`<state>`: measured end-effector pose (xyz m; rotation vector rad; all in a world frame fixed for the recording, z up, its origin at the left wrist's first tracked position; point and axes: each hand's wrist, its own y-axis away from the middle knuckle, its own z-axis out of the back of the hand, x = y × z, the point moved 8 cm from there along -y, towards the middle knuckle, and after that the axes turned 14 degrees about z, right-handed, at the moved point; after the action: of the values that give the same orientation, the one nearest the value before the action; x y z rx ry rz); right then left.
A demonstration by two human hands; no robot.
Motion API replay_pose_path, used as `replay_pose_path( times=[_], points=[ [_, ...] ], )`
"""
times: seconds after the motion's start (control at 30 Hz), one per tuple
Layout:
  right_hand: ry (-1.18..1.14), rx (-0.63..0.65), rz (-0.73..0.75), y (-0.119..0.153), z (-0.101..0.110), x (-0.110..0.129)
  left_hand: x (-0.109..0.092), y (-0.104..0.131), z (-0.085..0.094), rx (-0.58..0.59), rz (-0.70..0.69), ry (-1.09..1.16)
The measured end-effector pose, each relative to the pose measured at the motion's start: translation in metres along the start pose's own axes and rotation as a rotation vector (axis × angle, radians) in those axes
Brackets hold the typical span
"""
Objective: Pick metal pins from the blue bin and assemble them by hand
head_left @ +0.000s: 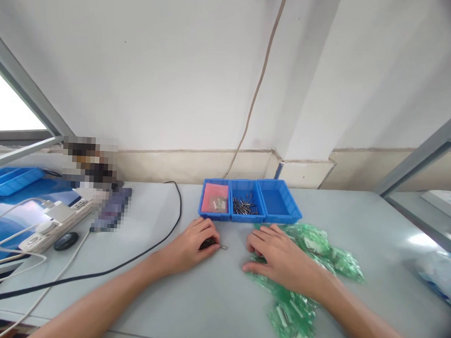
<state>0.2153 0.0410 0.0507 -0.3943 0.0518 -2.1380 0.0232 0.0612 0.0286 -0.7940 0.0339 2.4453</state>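
Three blue bins abut on the grey table, the middle one holding metal pins. Left hand, near side: fingers curled round small dark pieces (one tip protrudes rightward). Right hand rests over green plastic bags; whether thumb and fingers pinch anything, cannot tell.

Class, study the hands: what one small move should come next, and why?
Probably the left hand should lift its metal pieces towards the middle blue bin: its fingers already curl round them, and that bin, just ahead, holds similar-looking pins.
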Motion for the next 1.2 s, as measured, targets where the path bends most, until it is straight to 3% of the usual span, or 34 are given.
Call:
replay_pose_path(
  times=[0.37,0.83,1.2],
  points=[
    [0.036,-0.002,-0.071,0.003,0.003,-0.011,-0.003,0.0,0.001,0.003,-0.008,0.004],
    [-0.173,0.052,-0.155,0.011,0.002,-0.022,0.001,0.0,-0.001,0.012,0.003,-0.007],
    [-0.174,0.009,-0.208,0.012,0.016,-0.028,-0.003,-0.001,0.001,0.026,0.007,-0.001]
  ],
)
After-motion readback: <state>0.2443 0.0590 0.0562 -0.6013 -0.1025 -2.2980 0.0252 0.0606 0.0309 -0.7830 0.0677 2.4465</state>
